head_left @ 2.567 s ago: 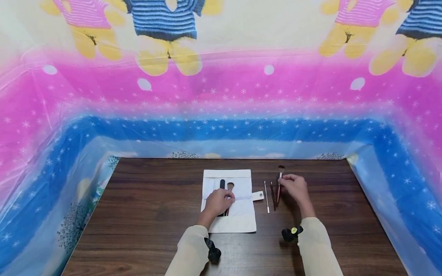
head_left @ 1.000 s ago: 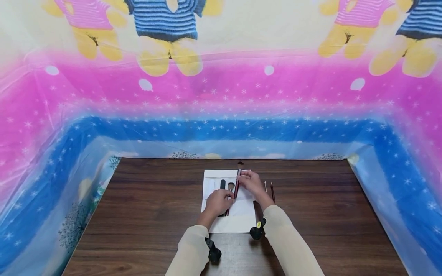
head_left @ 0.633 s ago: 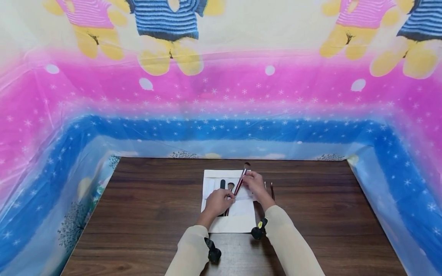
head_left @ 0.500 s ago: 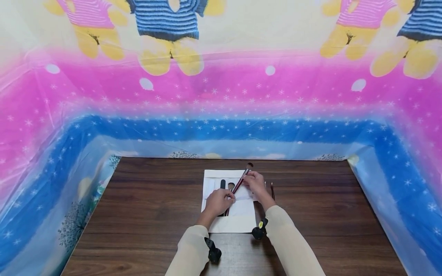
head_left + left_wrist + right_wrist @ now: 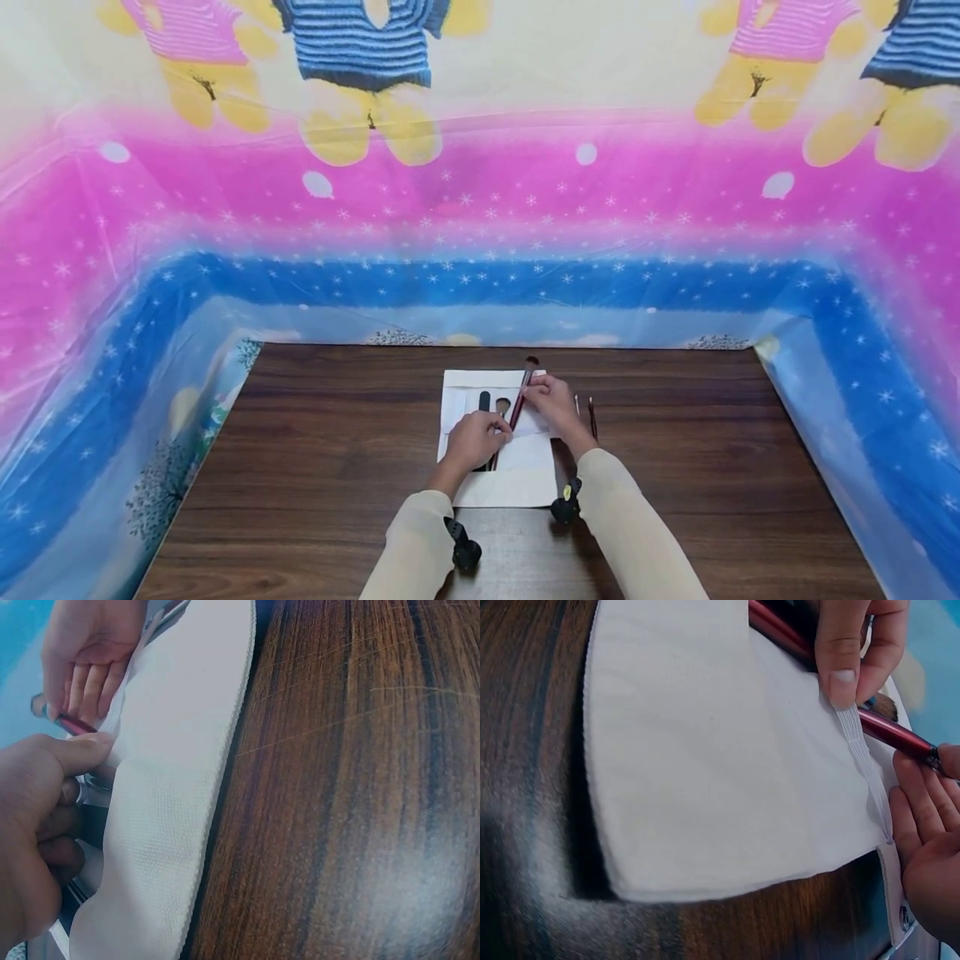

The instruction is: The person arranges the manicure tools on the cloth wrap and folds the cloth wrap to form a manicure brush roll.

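A white fabric roll-up pouch lies unfolded on the table. My left hand rests over it and pinches the white elastic band between thumb and finger, lifting it a little. Between the fingers of my right hand is a makeup brush with a dark red handle, bristles pointing away from me. In the right wrist view the handle's lower end passes behind the left fingertips, right at the band. Another makeup brush and a flat black tool sit in the pouch, partly covered by the left hand.
To the right of the pouch lie a thin dark tool and a thin silver tool, mostly hidden by the right hand. A snap tab sticks out from the pouch's side. A printed cloth rises behind the table.
My right hand has carried the red-handled makeup brush leftward from the table to the pouch's elastic band. Its tilt has varied, lately steepening again. The left hand has stayed in place.
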Available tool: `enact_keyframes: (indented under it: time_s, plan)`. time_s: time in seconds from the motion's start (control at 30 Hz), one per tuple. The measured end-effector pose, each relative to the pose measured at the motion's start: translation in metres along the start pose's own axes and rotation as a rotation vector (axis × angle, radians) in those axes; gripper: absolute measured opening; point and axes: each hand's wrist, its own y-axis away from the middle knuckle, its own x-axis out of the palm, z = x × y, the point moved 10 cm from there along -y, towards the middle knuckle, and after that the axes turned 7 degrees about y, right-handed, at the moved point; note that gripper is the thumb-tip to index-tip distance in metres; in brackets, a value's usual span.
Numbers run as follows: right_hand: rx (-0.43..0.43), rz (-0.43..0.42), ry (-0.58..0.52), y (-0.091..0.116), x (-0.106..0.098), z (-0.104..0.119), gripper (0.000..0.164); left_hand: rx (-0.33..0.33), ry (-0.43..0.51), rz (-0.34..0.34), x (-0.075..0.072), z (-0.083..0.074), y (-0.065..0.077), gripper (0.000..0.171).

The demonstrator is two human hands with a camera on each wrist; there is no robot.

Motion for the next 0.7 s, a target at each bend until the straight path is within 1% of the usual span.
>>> enact_keyframes:
  time_s: [0.23, 0.33, 0.47, 0.63, 0.7]
  plan:
    - [0.006, 0.041, 0.101, 0.0005, 0.0018, 0.0027, 0.028, -0.005, 0.017, 0.001, 0.0011, 0.0007, -0.0002, 0.008]
    - [0.003, 0.062, 0.109, -0.0005, 0.003, 0.0035, 0.028, -0.013, 0.025, 0.005, 0.001, 0.0011, -0.0007, 0.008]
    - [0.003, 0.1, 0.079, -0.0007, 0.0048, 0.0022, 0.029, -0.027, 0.042, 0.006, 0.0005, 0.0021, -0.001, 0.008]
    - [0.023, 0.162, 0.016, 0.0006, 0.0084, -0.0003, 0.045, -0.032, 0.047, 0.005, 0.0002, 0.0028, -0.0012, 0.009]
    - [0.034, 0.18, -0.005, 0.0008, 0.0089, -0.0013, 0.046, -0.034, 0.052, 0.004, -0.0001, 0.0027, -0.0008, 0.009]
